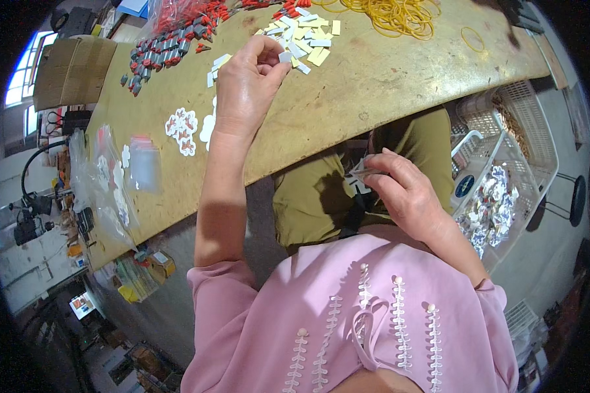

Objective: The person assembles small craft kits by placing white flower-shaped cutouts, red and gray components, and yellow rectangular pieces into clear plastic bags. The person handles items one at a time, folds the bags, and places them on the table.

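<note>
My left hand point(250, 85) reaches over the table and pinches a small white rectangular piece point(285, 57) between thumb and fingertips. Just beyond it lies a loose pile of white and pale yellow rectangular pieces point(319, 44). Above my lap, in front of the table edge, my right hand point(406, 187) is closed with thumb against fingers on a thin, pale item point(360, 173), whose kind I cannot make out. Left of my left forearm, white flower-shaped cutouts with a reddish print point(182, 131) lie on the table; my wrist partly hides further white cutouts point(208, 128).
Grey and red small parts point(170, 49) are heaped at the far left, yellow rubber bands point(400, 16) at the far right. Clear plastic bags point(144, 164) lie on the table's left side point(347, 98). A white plastic basket point(498, 209) with printed cutouts stands right of my knee.
</note>
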{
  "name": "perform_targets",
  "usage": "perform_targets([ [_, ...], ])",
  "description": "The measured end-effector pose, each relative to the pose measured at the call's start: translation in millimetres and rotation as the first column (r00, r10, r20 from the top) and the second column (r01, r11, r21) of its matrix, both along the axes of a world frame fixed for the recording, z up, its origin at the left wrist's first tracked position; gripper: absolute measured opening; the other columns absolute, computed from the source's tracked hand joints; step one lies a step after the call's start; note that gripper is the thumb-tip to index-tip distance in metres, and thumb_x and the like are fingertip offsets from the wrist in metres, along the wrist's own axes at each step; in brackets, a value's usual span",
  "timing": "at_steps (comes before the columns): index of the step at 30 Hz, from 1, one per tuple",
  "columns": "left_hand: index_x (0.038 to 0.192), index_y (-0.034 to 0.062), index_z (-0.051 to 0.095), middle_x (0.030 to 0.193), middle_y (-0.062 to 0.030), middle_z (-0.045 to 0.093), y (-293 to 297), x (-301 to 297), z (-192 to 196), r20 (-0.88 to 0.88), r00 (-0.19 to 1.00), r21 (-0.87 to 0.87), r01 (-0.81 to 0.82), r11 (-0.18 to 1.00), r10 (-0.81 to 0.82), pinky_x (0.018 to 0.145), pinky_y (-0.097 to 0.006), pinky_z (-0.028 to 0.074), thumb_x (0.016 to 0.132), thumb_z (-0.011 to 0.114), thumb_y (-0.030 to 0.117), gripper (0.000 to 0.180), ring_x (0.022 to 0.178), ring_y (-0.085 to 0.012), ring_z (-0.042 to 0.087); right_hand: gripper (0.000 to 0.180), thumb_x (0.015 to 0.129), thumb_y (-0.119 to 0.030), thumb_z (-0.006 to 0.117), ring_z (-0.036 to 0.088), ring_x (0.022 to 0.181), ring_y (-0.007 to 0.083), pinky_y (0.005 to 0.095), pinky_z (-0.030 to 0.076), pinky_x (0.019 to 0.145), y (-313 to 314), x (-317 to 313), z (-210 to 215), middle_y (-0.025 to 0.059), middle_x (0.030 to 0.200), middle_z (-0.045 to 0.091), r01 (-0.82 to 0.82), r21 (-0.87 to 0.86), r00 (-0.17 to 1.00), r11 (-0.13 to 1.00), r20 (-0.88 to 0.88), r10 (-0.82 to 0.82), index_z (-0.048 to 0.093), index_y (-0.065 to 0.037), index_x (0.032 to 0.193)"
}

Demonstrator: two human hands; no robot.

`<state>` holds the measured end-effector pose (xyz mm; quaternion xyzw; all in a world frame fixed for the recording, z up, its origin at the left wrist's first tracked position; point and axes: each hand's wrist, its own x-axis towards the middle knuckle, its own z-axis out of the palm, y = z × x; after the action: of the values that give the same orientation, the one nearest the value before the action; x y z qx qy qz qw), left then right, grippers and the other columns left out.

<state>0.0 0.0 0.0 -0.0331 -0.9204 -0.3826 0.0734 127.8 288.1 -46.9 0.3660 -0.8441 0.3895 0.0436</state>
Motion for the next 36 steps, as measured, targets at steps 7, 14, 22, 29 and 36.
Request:
perform_targets([
  [7, 0.1, 0.0009, 0.069, 0.084, 0.0008, 0.071, -7, 9, -2, 0.074, 0.995, 0.342, -0.086, 0.936, 0.064, 0.07, -0.024, 0.054, 0.096, 0.079, 0.01, 0.014, 0.075, -0.0049, 0.063, 0.022, 0.084, 0.0, 0.068, 0.069, 0.116, 0.0393, 0.0526, 0.056, 0.111, -1, -1, 7, 0.0196, 0.123, 0.068, -0.002, -0.02, 0.999, 1.0, -0.041, 0.002, 0.069, 0.002, 0.105],
  [14, 0.098, 0.0053, 0.077, 0.084, 0.0011, 0.072, 37, 110, 42, 0.108, 0.978, 0.229, 0.152, 0.962, -0.18, 0.06, -0.026, 0.049, 0.091, 0.082, 0.006, 0.009, 0.069, -0.0051, 0.059, 0.02, 0.086, -0.004, 0.072, 0.07, 0.115, 0.0373, 0.0536, 0.056, 0.111, -7, -4, 24, 0.0198, 0.12, 0.068, -0.006, -0.039, 0.995, 0.999, -0.098, 0.002, 0.07, 0.004, 0.105],
  [22, 0.099, 0.0058, 0.074, 0.093, -0.0092, 0.072, 58, 147, 21, -0.082, 0.972, -0.017, 0.218, 0.976, -0.219, 0.075, -0.041, 0.058, 0.084, 0.081, 0.004, 0.017, 0.083, -0.0306, 0.071, 0.019, 0.089, -0.006, 0.073, 0.069, 0.118, 0.0377, 0.0537, 0.056, 0.111, -19, 0, 29, 0.0213, 0.125, 0.067, -0.031, -0.042, 0.992, 0.999, -0.12, 0.026, 0.07, 0.005, 0.104],
  [29, 0.104, 0.0072, 0.075, 0.09, -0.0093, 0.073, 23, 157, 32, -0.056, 0.994, 0.016, 0.093, 0.996, -0.092, 0.065, -0.035, 0.056, 0.087, 0.08, 0.001, 0.019, 0.072, -0.0233, 0.071, 0.021, 0.086, -0.005, 0.071, 0.068, 0.121, 0.0393, 0.0531, 0.056, 0.111, -15, -1, 29, 0.0218, 0.128, 0.067, -0.05, 0.008, 0.992, 0.999, -0.114, 0.051, 0.07, 0.005, 0.105],
  [36, 0.099, 0.0041, 0.075, 0.088, -0.0076, 0.072, -54, 122, 45, -0.071, 0.995, -0.098, -0.083, 0.992, 0.076, 0.065, -0.032, 0.053, 0.093, 0.074, 0.004, 0.006, 0.072, -0.0185, 0.068, 0.022, 0.082, 0.001, 0.074, 0.07, 0.115, 0.0403, 0.0544, 0.057, 0.108, -17, -2, 29, 0.0202, 0.118, 0.07, -0.059, -0.013, 0.995, 0.998, -0.076, 0.058, 0.072, 0.003, 0.104],
])
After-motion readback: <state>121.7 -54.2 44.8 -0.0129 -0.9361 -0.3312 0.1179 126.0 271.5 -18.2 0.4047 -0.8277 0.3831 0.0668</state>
